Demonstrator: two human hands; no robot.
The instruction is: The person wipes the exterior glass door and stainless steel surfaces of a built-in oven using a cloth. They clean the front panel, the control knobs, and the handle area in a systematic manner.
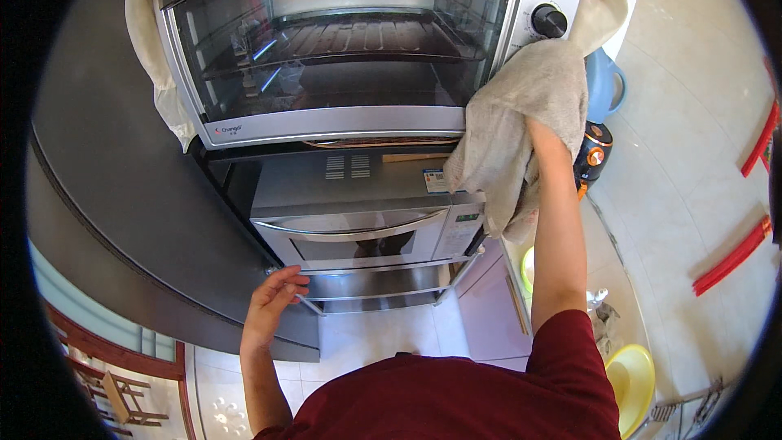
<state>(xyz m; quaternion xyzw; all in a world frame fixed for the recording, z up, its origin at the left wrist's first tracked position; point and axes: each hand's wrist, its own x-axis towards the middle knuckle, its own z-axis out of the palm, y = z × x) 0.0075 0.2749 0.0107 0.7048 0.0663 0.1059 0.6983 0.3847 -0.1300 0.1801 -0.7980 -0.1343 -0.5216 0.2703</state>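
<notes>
A silver countertop oven point(342, 119) with a closed glass door stands on a shelf before me, a rack and dark tray showing inside. A beige cloth point(525, 91) lies against its lower right corner, just under the black knob point(548, 21). My right hand is tucked under this cloth; only the wrist point(545, 134) shows, so its fingers are hidden. My left hand point(275, 296) is raised at the left, fingers loosely bent and apart, holding nothing, near the lower left of a silver microwave point(360, 238) on the shelf below.
Cream fabric point(146, 30) drapes around the oven's top and sides. A dark cabinet-like panel point(122, 165) rises at the left. At the right are a blue jug point(602, 85), a black appliance with an orange knob point(592, 153) and a yellow basin point(632, 379).
</notes>
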